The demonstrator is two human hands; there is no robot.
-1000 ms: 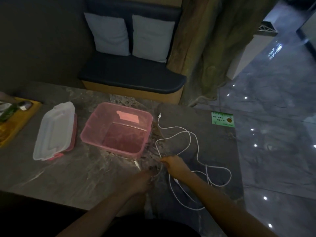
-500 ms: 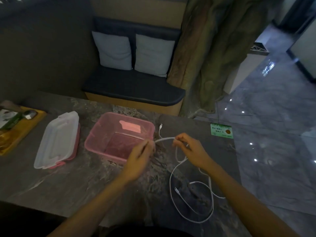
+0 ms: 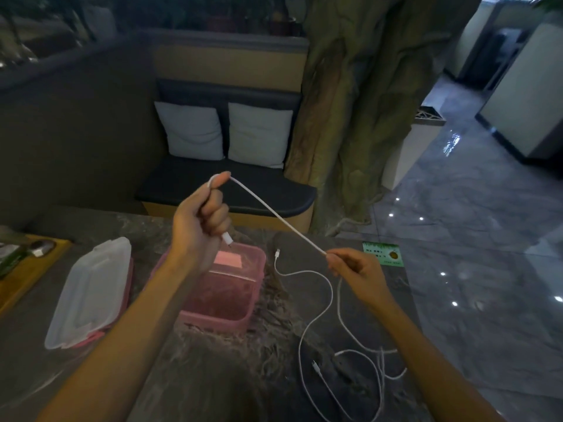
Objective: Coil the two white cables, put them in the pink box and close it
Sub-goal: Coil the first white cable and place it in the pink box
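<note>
Up it comes: my left hand (image 3: 199,222), down at the table a second ago, is now raised mid-frame, fist closed on the cable (image 3: 275,215) with its plug hanging just above the pink box (image 3: 228,287). My right hand (image 3: 356,271) pinches the same cable lower right, pulling it taut, so the first coil can start. The other cable (image 3: 313,303) lies loose lower right, tangled with this one's slack, I think; the lid (image 3: 91,292) sits left.
</note>
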